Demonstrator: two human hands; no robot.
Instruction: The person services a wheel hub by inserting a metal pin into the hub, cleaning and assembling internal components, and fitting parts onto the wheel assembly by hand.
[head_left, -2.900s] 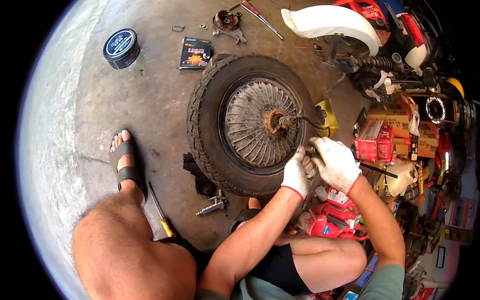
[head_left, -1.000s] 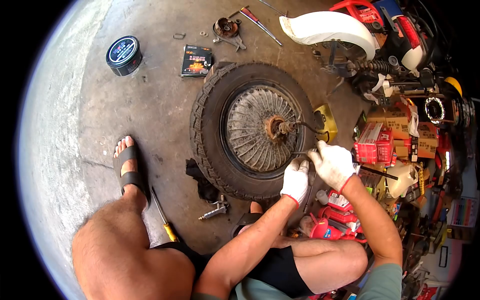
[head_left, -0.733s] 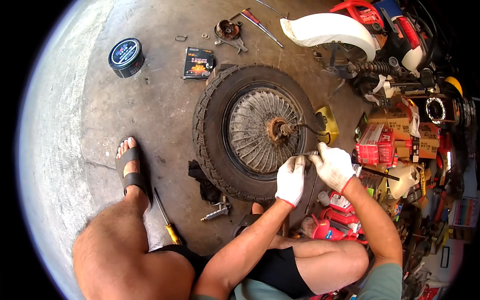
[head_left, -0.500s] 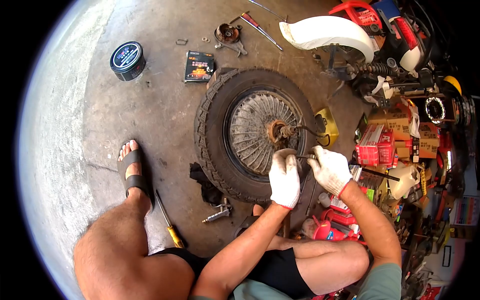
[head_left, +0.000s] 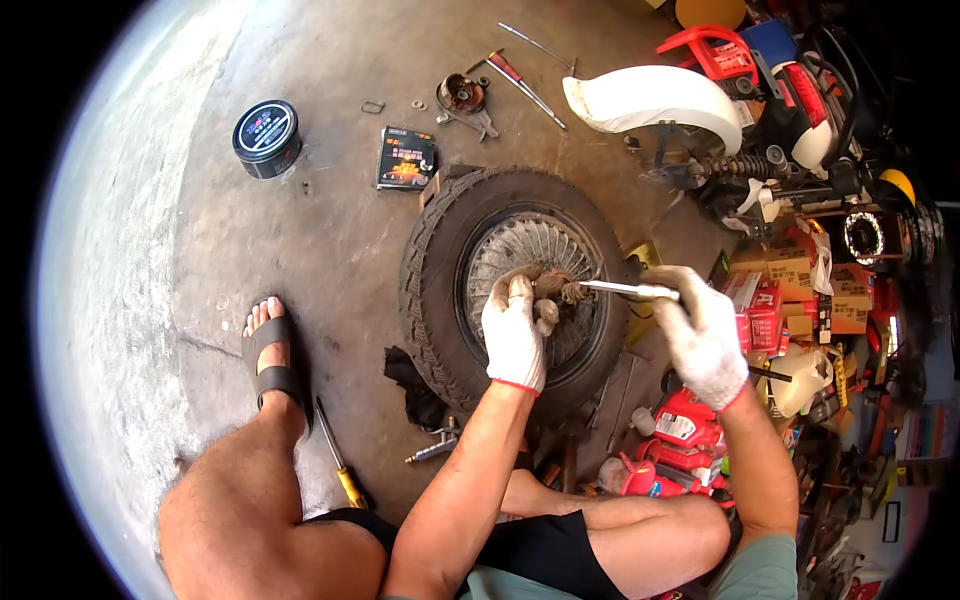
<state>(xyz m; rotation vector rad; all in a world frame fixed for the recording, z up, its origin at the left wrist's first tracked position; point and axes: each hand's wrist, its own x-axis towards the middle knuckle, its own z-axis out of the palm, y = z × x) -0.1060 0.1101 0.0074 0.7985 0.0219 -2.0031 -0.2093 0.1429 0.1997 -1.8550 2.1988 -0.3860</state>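
A wheel with a black knobbly tire [head_left: 425, 270] and a dirty finned metal hub [head_left: 525, 235] lies on the floor before me. My left hand [head_left: 515, 335], in a white knit glove, is closed at the hub's rusty axle [head_left: 570, 288]; what its fingers pinch is hidden. My gloved right hand [head_left: 702, 335] is closed on a slim silver tool [head_left: 625, 288], its kind unclear. The tool points left, its narrow tip at the axle end. Behind the right hand, a yellow piece [head_left: 642, 258] partly shows beside the tire.
A yellow-handled screwdriver [head_left: 343, 470] lies near my left foot. Beyond the wheel are a black box [head_left: 406, 158], a round tub [head_left: 267, 138], a rusty brake part [head_left: 465, 98] and a red-handled screwdriver [head_left: 520, 85]. A white fender [head_left: 655, 97], cartons and red bottles [head_left: 685, 430] crowd the right.
My left hand has moved left and up onto the axle. The right hand has moved right, and a silver tool now shows in it. The view has shifted slightly.
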